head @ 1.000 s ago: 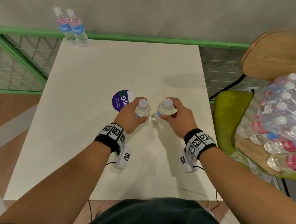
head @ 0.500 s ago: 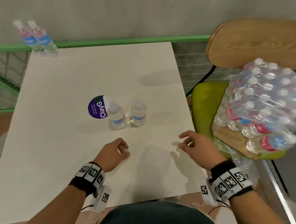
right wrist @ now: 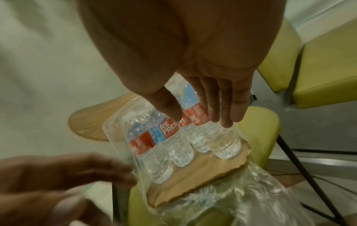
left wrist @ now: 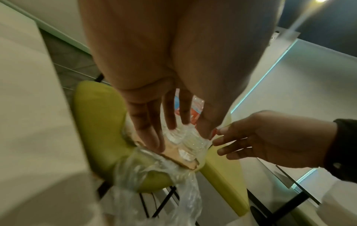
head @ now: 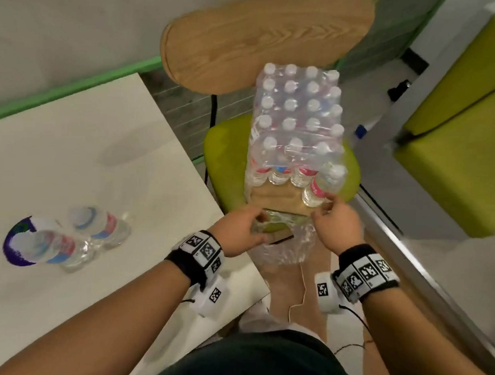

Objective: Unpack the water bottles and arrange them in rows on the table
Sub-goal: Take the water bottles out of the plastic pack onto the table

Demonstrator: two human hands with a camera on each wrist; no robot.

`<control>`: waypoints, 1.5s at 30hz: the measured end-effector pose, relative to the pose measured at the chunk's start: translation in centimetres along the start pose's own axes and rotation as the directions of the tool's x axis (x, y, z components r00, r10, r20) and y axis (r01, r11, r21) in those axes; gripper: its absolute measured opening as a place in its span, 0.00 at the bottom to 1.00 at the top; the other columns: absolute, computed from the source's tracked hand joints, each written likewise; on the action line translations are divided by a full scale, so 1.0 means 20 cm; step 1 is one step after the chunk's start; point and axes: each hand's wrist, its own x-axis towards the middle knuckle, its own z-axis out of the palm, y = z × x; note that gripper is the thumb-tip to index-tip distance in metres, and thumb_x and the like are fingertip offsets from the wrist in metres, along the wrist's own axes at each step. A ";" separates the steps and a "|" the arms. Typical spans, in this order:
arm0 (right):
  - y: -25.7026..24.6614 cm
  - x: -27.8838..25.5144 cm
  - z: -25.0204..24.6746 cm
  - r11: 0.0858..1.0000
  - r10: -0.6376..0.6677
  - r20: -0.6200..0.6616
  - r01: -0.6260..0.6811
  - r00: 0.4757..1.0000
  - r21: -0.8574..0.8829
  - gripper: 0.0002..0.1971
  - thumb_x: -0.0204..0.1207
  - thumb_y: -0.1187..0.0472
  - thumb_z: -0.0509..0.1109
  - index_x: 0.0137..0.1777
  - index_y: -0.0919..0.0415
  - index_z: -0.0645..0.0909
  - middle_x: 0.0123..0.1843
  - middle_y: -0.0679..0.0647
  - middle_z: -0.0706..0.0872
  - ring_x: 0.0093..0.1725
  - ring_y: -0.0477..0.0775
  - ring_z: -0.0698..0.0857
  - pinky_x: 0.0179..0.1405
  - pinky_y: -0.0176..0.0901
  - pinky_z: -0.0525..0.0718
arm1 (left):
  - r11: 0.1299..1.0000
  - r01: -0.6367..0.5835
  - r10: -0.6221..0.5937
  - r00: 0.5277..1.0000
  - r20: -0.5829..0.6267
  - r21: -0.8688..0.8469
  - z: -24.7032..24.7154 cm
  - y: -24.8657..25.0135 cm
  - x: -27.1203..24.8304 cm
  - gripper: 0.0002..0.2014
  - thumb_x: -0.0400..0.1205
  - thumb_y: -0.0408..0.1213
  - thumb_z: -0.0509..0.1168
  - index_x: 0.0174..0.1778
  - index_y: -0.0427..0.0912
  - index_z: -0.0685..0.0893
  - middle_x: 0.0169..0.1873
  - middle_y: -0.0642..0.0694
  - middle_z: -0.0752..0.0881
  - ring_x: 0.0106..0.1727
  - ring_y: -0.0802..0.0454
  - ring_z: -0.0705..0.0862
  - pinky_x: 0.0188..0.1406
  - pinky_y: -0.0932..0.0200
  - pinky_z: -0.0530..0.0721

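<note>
A shrink-wrapped pack of water bottles (head: 296,123) sits on a cardboard tray (head: 280,199) on a green chair seat (head: 225,157). Its near end is torn open and loose plastic wrap (head: 289,248) hangs down. My right hand (head: 325,205) reaches the front right bottle (head: 320,186); in the right wrist view its straight fingers (right wrist: 224,107) lie over that bottle's red label (right wrist: 201,116). My left hand (head: 260,220) is at the tray's near left edge, its straight fingers (left wrist: 146,130) touching the cardboard and plastic below the bottle bases. Two bottles (head: 99,226) (head: 54,246) stand on the white table (head: 98,149).
A purple round sticker (head: 13,248) lies on the table beside the two bottles. The chair's wooden backrest (head: 264,34) rises behind the pack. Green upholstered seats (head: 459,159) stand at the right. A thin cable (head: 302,289) hangs between table and chair.
Both hands let go of the two bottles, which stay on the table by the sticker. The hands moved right to the open end of the pack, and the head view swung right.
</note>
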 end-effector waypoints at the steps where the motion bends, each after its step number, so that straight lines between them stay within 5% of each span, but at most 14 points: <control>1: -0.01 0.02 -0.02 1.000 0.018 -0.010 -0.018 1.000 0.010 0.27 0.77 0.59 0.68 0.76 0.63 0.70 0.53 0.58 0.88 0.54 0.61 0.85 0.42 0.38 0.71 | 1.000 -0.010 0.009 0.999 -0.036 -0.022 0.00 0.05 0.06 0.27 0.78 0.45 0.73 0.73 0.51 0.74 0.68 0.53 0.77 0.45 0.58 0.83 0.50 0.63 0.81; 4: 0.00 0.09 -0.04 0.997 0.065 -0.029 -0.063 0.997 0.054 0.32 0.75 0.54 0.70 0.76 0.64 0.64 0.57 0.61 0.87 0.59 0.65 0.85 0.46 0.41 0.74 | 0.995 -0.018 -0.004 0.976 -0.219 -0.099 -0.02 0.18 0.21 0.35 0.78 0.40 0.72 0.80 0.52 0.65 0.76 0.50 0.69 0.50 0.54 0.86 0.59 0.57 0.82; 7: 0.00 0.17 -0.05 0.981 0.072 0.015 -0.074 0.997 0.181 0.30 0.76 0.54 0.73 0.75 0.61 0.68 0.60 0.57 0.87 0.60 0.60 0.85 0.46 0.37 0.74 | 0.992 -0.038 -0.007 0.935 -0.355 -0.118 -0.01 0.21 0.31 0.32 0.77 0.40 0.70 0.76 0.55 0.67 0.71 0.52 0.72 0.54 0.53 0.85 0.58 0.51 0.85; 12: -0.03 0.29 -0.05 0.943 0.041 0.036 -0.050 0.999 0.328 0.44 0.68 0.39 0.77 0.78 0.60 0.66 0.63 0.54 0.86 0.62 0.56 0.85 0.53 0.43 0.82 | 0.999 -0.028 0.037 0.934 -0.355 0.030 0.04 0.15 0.34 0.38 0.76 0.43 0.70 0.80 0.56 0.58 0.73 0.52 0.69 0.58 0.50 0.85 0.52 0.44 0.88; 15: -0.04 0.32 -0.04 0.945 0.061 -0.010 -0.054 0.998 0.323 0.37 0.69 0.37 0.76 0.72 0.60 0.72 0.51 0.49 0.86 0.54 0.53 0.85 0.45 0.39 0.77 | 1.000 0.008 -0.014 0.947 -0.321 -0.018 0.01 0.19 0.41 0.44 0.74 0.45 0.72 0.82 0.56 0.54 0.73 0.51 0.75 0.59 0.53 0.85 0.55 0.49 0.87; 19: -0.03 0.31 -0.05 0.961 0.021 -0.044 -0.008 0.999 0.277 0.30 0.74 0.41 0.73 0.68 0.59 0.74 0.45 0.47 0.83 0.46 0.50 0.83 0.42 0.38 0.76 | 0.997 0.073 -0.066 0.960 -0.271 0.016 -0.03 0.27 0.54 0.21 0.71 0.52 0.69 0.58 0.50 0.82 0.45 0.54 0.89 0.45 0.55 0.87 0.51 0.50 0.88; 24: 0.03 0.25 -0.06 0.972 -0.090 0.007 0.086 0.996 0.219 0.24 0.75 0.51 0.76 0.66 0.58 0.73 0.45 0.46 0.82 0.47 0.51 0.83 0.42 0.35 0.76 | 0.994 0.085 -0.063 0.956 -0.285 0.064 -0.05 0.37 0.55 0.04 0.77 0.43 0.68 0.40 0.48 0.84 0.33 0.52 0.84 0.42 0.48 0.85 0.41 0.58 0.79; 26: 0.05 0.24 -0.06 0.965 -0.129 0.042 0.116 0.991 0.233 0.24 0.73 0.55 0.77 0.67 0.57 0.73 0.46 0.46 0.84 0.47 0.49 0.84 0.36 0.28 0.75 | 0.988 0.055 -0.017 0.967 -0.254 0.143 -0.05 0.41 0.53 0.07 0.79 0.40 0.67 0.35 0.46 0.81 0.31 0.51 0.81 0.40 0.46 0.82 0.39 0.56 0.77; 28: 0.06 0.22 -0.06 0.962 -0.167 0.066 0.148 0.984 0.228 0.27 0.71 0.58 0.78 0.69 0.55 0.73 0.50 0.47 0.84 0.46 0.46 0.82 0.34 0.24 0.73 | 0.985 0.011 0.027 0.976 -0.218 0.174 -0.03 0.42 0.52 0.05 0.77 0.38 0.69 0.46 0.42 0.85 0.41 0.46 0.86 0.45 0.45 0.84 0.45 0.54 0.82; 30: 0.07 0.20 -0.07 0.963 -0.208 0.090 0.188 0.974 0.195 0.29 0.68 0.57 0.79 0.68 0.52 0.73 0.53 0.47 0.83 0.46 0.46 0.81 0.35 0.27 0.73 | 0.996 -0.009 0.026 0.979 -0.203 0.087 0.00 0.36 0.52 0.19 0.70 0.36 0.73 0.58 0.47 0.81 0.53 0.46 0.86 0.53 0.47 0.85 0.51 0.54 0.83; 34: 0.10 0.20 -0.07 0.956 -0.267 0.153 0.241 0.951 0.169 0.29 0.63 0.60 0.82 0.63 0.48 0.75 0.56 0.47 0.82 0.52 0.51 0.84 0.42 0.31 0.77 | 0.993 -0.117 0.118 0.991 -0.062 0.014 0.03 0.25 0.43 0.23 0.72 0.33 0.73 0.58 0.57 0.73 0.58 0.52 0.82 0.54 0.48 0.84 0.53 0.43 0.85; 38: 0.08 0.21 -0.10 0.957 -0.291 0.241 0.283 0.926 0.067 0.32 0.59 0.66 0.81 0.63 0.43 0.81 0.67 0.49 0.75 0.56 0.50 0.79 0.55 0.38 0.75 | 0.970 -0.186 0.185 0.983 -0.020 -0.155 -0.02 0.09 0.25 0.23 0.74 0.24 0.71 0.59 0.55 0.81 0.75 0.58 0.74 0.77 0.57 0.72 0.79 0.48 0.68; 42: 0.01 0.19 -0.12 0.954 -0.297 0.227 0.296 0.927 0.037 0.30 0.61 0.66 0.81 0.62 0.42 0.83 0.65 0.50 0.77 0.56 0.49 0.79 0.56 0.36 0.74 | 0.877 -0.098 0.078 0.995 -0.061 -0.470 -0.12 -0.02 -0.05 0.26 0.71 0.19 0.72 0.60 0.50 0.82 0.70 0.57 0.79 0.73 0.55 0.77 0.70 0.55 0.77; 45: -0.07 0.12 -0.13 0.939 -0.329 0.236 0.343 0.915 -0.022 0.29 0.64 0.64 0.80 0.65 0.42 0.81 0.62 0.50 0.78 0.57 0.52 0.81 0.53 0.34 0.72 | 0.806 -0.032 -0.072 0.986 -0.151 -0.591 -0.16 -0.12 -0.32 0.27 0.73 0.28 0.75 0.67 0.50 0.77 0.62 0.52 0.82 0.62 0.42 0.85 0.64 0.40 0.83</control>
